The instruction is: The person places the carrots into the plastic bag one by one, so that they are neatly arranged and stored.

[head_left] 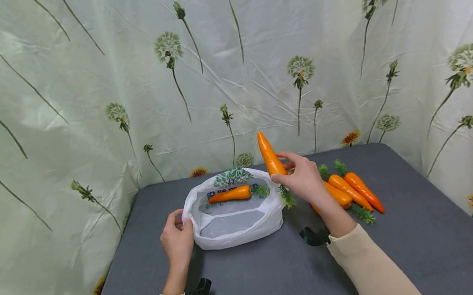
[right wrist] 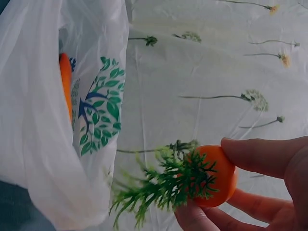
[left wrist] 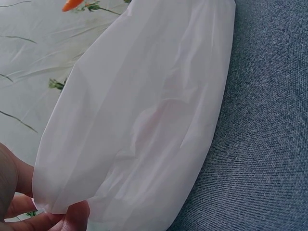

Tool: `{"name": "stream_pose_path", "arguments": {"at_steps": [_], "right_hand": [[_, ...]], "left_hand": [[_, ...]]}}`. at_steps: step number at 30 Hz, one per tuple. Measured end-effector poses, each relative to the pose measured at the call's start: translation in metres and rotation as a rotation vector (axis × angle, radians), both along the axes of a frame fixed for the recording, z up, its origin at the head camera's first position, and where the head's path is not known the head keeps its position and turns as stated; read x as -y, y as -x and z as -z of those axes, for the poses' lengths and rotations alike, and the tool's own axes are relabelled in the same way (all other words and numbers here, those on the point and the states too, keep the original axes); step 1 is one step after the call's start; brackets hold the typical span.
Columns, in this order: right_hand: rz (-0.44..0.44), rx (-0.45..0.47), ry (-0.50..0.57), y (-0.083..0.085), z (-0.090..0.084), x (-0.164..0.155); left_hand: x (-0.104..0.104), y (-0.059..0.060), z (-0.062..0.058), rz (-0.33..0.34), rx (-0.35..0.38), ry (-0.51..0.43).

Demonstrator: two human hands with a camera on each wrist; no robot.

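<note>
A white plastic bag (head_left: 240, 237) with a green tree print stands on the table with its mouth spread wide. My left hand (head_left: 178, 239) pinches the bag's left rim between thumb and fingers; the left wrist view shows the thin plastic (left wrist: 130, 115) caught there. Inside the bag lies one orange carrot (head_left: 230, 194) with green leaves. My right hand (head_left: 304, 176) grips another carrot (head_left: 270, 155) near its leafy end, tip pointing up, beside the bag's right rim. Its green leaves (right wrist: 163, 180) hang toward the bag in the right wrist view.
Several more carrots (head_left: 363, 191) with green tops lie on the dark grey table (head_left: 265, 284) to the right, partly hidden behind my right forearm. A pale curtain (head_left: 254, 79) with dandelion prints hangs behind the table.
</note>
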State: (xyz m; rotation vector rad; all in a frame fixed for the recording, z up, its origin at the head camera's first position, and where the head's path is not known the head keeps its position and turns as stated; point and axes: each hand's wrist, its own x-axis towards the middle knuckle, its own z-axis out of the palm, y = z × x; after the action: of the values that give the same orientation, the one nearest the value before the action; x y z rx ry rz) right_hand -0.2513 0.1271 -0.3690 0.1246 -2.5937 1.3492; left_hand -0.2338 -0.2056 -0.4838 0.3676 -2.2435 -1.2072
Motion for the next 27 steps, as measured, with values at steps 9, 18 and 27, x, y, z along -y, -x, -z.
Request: {"name": "stream_pose_path", "arguments": {"at_steps": [9, 18, 27], "right_hand": [[-0.063, -0.046, 0.053, 0.006, -0.003, 0.016], [-0.178, -0.14, 0.072, 0.021, 0.002, 0.038], [-0.328, -0.192, 0.019, 0.036, 0.018, 0.052]], "left_hand": [[0.001, 0.0, -0.001, 0.002, 0.001, -0.008], [0.001, 0.0, -0.003, 0.012, -0.004, -0.018], [0.001, -0.002, -0.004, 0.014, -0.008, -0.018]]}}
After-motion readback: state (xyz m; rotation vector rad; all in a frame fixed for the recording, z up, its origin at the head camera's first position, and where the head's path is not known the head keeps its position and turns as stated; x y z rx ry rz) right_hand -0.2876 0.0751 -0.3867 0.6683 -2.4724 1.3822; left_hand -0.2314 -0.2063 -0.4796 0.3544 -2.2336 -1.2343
